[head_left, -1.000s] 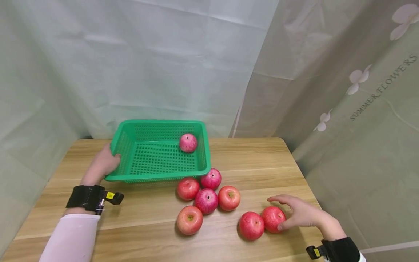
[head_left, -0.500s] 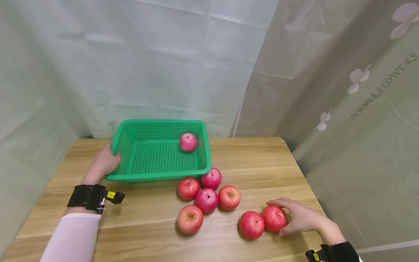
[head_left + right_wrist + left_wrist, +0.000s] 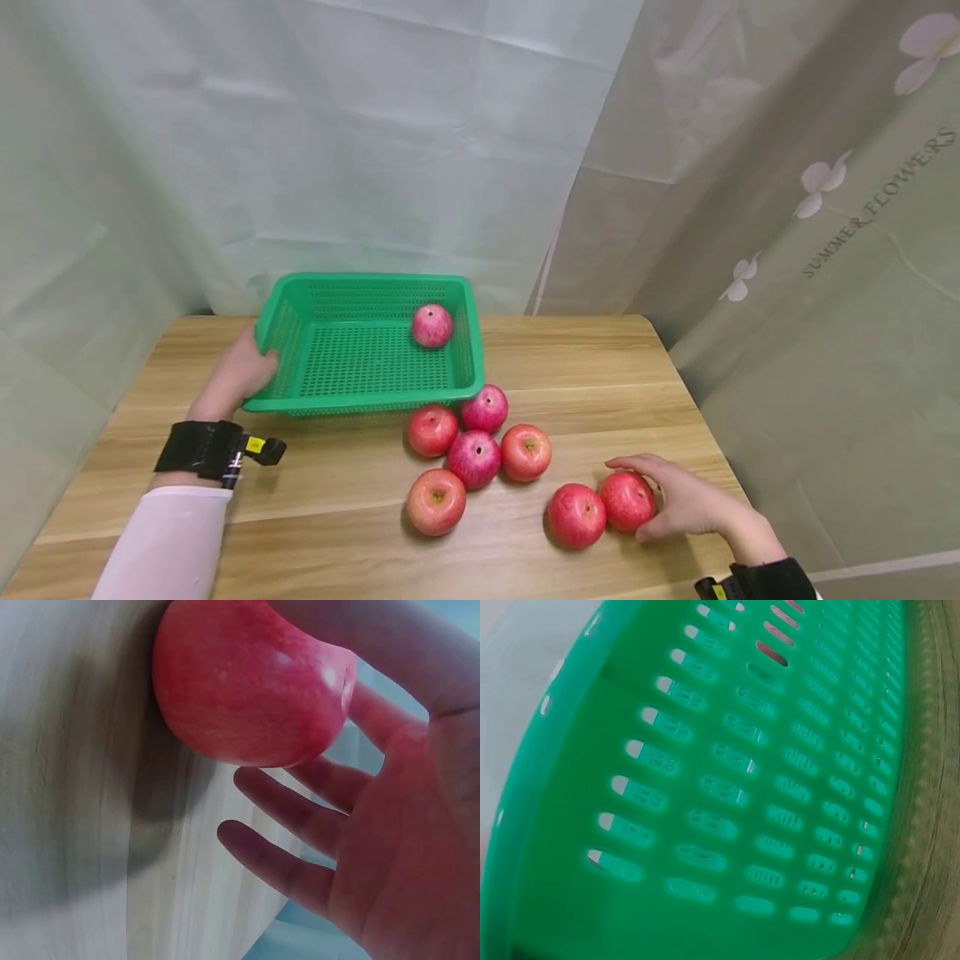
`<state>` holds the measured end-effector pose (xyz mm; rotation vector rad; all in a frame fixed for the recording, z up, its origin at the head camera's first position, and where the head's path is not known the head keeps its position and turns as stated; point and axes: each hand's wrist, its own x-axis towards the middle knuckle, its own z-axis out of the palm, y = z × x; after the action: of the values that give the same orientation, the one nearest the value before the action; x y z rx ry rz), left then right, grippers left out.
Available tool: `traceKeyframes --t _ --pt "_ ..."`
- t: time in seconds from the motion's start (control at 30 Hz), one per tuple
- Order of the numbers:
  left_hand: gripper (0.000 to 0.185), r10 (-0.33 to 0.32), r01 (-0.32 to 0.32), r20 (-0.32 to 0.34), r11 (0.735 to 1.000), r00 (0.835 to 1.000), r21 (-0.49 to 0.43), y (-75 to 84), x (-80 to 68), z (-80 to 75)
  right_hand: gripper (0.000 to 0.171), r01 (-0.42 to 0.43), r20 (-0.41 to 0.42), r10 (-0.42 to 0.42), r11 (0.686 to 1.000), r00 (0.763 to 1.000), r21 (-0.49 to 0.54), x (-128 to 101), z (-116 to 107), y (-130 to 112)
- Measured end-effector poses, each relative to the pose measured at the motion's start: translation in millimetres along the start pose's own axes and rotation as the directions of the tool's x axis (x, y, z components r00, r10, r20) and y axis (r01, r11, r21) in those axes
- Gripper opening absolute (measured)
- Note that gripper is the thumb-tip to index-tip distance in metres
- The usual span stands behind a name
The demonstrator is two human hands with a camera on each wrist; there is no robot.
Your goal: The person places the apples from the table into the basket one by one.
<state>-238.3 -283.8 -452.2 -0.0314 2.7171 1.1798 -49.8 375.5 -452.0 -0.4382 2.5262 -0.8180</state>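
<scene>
Head view: our left hand (image 3: 243, 367) gripped the green basket (image 3: 367, 403) by its left rim, far left. Our right hand (image 3: 688, 502) cupped the rightmost apple (image 3: 627, 502), near right, fingers spread; we couldn't tell if it pinched.

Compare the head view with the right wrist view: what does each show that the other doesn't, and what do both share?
Head view only: the green plastic basket with one apple inside, the left hand gripping its left end, six other apples outside it, and the SUMMER FLOWERS lettering.
Right wrist only: the palm of the right hand.
Both: that hand at a red apple on the wooden table.
</scene>
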Motion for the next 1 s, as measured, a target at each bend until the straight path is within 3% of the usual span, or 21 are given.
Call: traceKeyframes --t 0.37,0.67,1.0 --pt "0.065 -0.01 0.01 0.004 1.0 1.0 -0.012 2.8 -0.8 -0.3 0.088 0.04 -0.003 -0.04 0.999 0.999 -0.027 1.5 5.1 -3.8" --pt "0.064 -0.011 0.011 -0.007 1.0 1.0 0.012 3.2 -1.5 0.0 0.081 -0.011 0.019 0.011 1.0 1.0 0.016 1.1 5.9 -4.4" --pt "0.067 -0.029 0.029 0.008 1.0 1.0 -0.007 3.4 -1.8 -1.0 0.08 -0.015 0.017 0.015 1.0 1.0 0.011 2.4 4.6 -3.4"
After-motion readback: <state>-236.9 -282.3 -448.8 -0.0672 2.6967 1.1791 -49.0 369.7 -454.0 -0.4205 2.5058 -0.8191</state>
